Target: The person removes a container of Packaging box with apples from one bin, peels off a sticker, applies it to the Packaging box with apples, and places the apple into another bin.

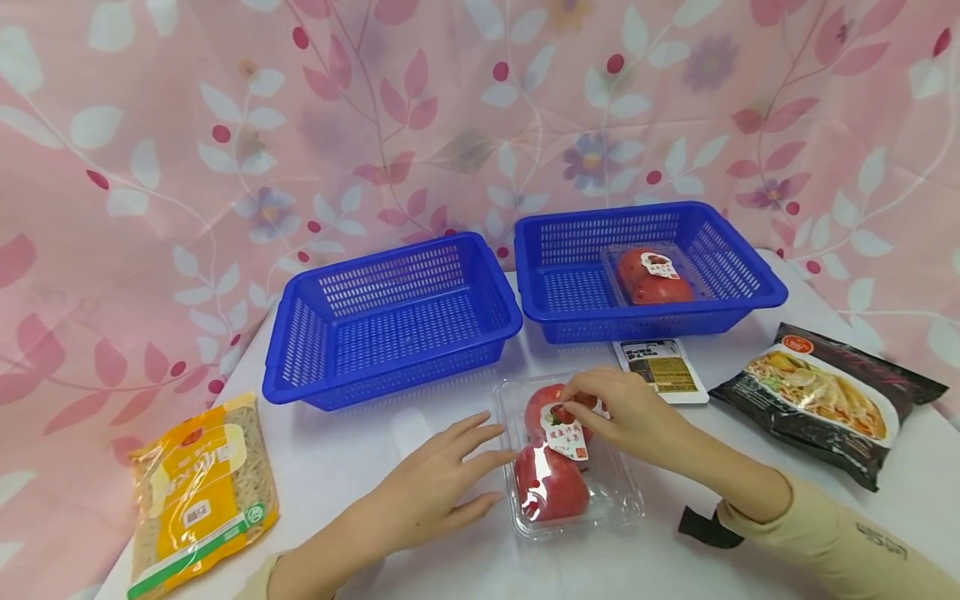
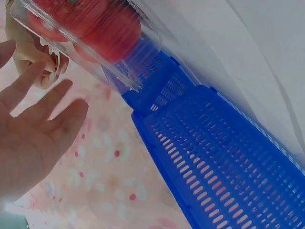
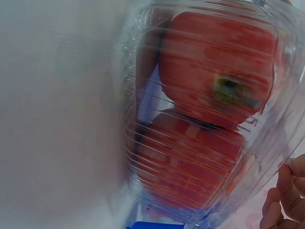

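Observation:
On the white table, a clear plastic box holds two red apples and carries a white printed label on its lid. My right hand reaches over the box's far right side, thumb and forefinger pinching the label near its top; in the left wrist view, white label paper shows at those fingers. Beside the box's left edge hovers my left hand, its fingers spread and holding nothing. Through the ribbed plastic in the right wrist view, one apple shows its stem end. Part of the label is hidden by my fingers.
Two blue baskets stand behind, one left and one right; another box of apples lies in the right one. A yellow noodle bag is at left. A flat white-edged pack and black noodle packet lie right.

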`<state>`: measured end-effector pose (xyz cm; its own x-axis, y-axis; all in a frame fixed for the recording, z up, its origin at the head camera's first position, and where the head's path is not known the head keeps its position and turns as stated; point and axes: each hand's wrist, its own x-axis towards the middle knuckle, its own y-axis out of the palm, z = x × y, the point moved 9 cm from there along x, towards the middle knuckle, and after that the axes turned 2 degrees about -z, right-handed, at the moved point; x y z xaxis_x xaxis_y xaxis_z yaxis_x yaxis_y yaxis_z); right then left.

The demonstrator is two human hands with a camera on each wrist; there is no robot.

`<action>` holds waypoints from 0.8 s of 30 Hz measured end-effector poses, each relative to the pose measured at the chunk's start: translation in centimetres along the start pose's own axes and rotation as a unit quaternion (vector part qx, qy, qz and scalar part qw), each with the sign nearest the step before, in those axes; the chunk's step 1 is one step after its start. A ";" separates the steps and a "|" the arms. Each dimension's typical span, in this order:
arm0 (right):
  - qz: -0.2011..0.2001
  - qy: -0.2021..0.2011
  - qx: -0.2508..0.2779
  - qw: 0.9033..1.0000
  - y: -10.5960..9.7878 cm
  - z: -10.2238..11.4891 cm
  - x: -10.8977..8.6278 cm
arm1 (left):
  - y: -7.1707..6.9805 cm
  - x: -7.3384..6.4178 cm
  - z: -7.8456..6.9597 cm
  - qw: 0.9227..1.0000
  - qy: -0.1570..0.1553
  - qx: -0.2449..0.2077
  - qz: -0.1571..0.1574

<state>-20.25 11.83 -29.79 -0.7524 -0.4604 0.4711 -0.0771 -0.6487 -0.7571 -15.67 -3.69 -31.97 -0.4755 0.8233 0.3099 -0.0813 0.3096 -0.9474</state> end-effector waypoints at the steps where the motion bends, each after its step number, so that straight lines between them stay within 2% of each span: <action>1: 0.000 -0.003 0.001 1.000 0.1 0.0 0.0 | 0.1 0.2 -0.1 1.000 0.003 0.007 -0.002; 5: 0.002 -0.010 -0.007 1.000 0.5 -0.2 0.0 | 1.0 0.8 0.1 1.000 -0.005 0.022 0.002; 13: 0.007 -0.011 -0.026 1.000 1.0 -0.5 0.0 | 2.5 1.9 0.1 1.000 -0.012 0.011 0.026; 19: 0.008 -0.010 -0.039 0.999 1.3 -0.7 0.1 | 3.2 2.6 -0.4 0.999 0.010 0.025 0.038; 24: 0.012 0.000 -0.055 0.998 1.4 -0.8 0.1 | 3.3 2.9 -0.8 0.998 0.030 0.037 0.033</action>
<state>-20.95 11.40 -31.19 -0.7546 -0.4747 0.4531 -0.1309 -0.5678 -0.8127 -16.57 0.08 -34.11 -0.4285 0.8685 0.2494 -0.1172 0.2203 -0.9684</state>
